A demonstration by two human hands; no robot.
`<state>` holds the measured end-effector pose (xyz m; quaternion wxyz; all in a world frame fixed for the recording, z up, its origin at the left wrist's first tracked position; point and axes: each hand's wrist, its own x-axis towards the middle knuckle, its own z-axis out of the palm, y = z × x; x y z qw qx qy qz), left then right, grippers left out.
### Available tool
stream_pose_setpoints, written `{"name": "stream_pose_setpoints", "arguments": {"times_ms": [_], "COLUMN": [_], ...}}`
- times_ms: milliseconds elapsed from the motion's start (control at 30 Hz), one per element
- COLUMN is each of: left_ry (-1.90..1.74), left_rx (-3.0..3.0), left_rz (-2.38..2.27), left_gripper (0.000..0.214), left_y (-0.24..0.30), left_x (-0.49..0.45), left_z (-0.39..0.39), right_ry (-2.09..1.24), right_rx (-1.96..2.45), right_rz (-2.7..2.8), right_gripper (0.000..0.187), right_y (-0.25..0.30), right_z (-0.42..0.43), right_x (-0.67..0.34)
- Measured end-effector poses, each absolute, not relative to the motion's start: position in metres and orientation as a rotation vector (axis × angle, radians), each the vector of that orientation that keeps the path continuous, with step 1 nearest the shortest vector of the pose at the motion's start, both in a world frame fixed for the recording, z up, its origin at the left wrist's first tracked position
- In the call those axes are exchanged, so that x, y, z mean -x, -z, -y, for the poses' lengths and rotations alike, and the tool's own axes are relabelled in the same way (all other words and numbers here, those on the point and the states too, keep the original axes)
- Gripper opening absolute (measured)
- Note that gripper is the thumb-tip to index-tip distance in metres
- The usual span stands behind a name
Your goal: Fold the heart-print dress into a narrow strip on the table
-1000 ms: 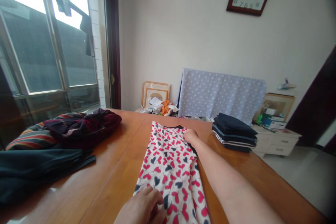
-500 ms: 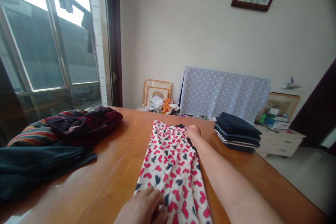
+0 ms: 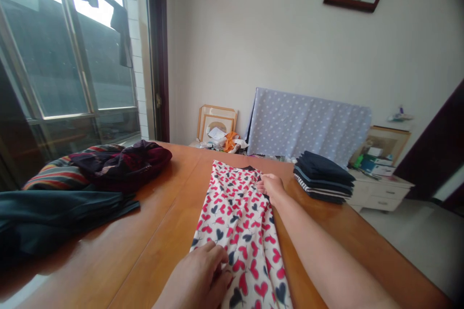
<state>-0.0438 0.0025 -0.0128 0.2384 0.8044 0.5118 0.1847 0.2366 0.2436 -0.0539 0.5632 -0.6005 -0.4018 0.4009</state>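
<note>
A white garment with red and dark hearts lies folded in a long strip down the middle of the wooden table. My right hand reaches to its far right corner, fingers pinched on the cloth edge. My left hand rests at the near left edge, fingers curled and pressing the fabric.
A stack of folded dark clothes sits at the table's far right. Unfolded clothes are piled at the left: a dark red one, a striped one, a dark teal one. Behind stand a dotted cloth-covered object, picture frames, a white cabinet.
My right hand has drawn slightly back toward me along the garment's right edge. My left hand stays on the near edge. The view has tipped a little downward.
</note>
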Motion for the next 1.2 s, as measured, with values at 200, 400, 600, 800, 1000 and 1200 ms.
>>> {"name": "stream_pose_setpoints", "arguments": {"times_ms": [200, 400, 600, 800, 1000, 1200], "left_ry": [-0.557, -0.554, -0.541, -0.560, -0.662, -0.685], "left_rx": [-2.215, -2.214, -2.209, -2.199, -2.206, -2.198], "left_rz": [-1.403, -1.400, -1.389, -1.362, -1.356, -1.397], "left_gripper": [0.014, 0.013, 0.016, 0.020, 0.019, 0.022], "left_y": [0.019, 0.013, 0.003, -0.002, 0.003, 0.006], "left_x": [0.046, 0.049, 0.051, 0.053, 0.056, 0.057], "left_z": [-0.001, 0.000, 0.004, 0.007, 0.004, 0.004], "right_ry": [-1.049, -1.074, -1.166, -1.174, -1.155, -1.120], "right_rx": [1.352, 1.318, 1.358, 1.353, 1.360, 1.443], "right_rz": [0.892, 0.932, 0.966, 0.960, 0.952, 1.092], "right_gripper": [0.010, 0.015, 0.013, 0.017, 0.017, 0.019], "right_y": [0.053, 0.039, 0.048, 0.044, 0.039, 0.029], "right_z": [-0.208, -0.172, -0.135, -0.109, -0.069, -0.006], "right_x": [-0.243, -0.244, -0.235, -0.238, -0.239, -0.229]}}
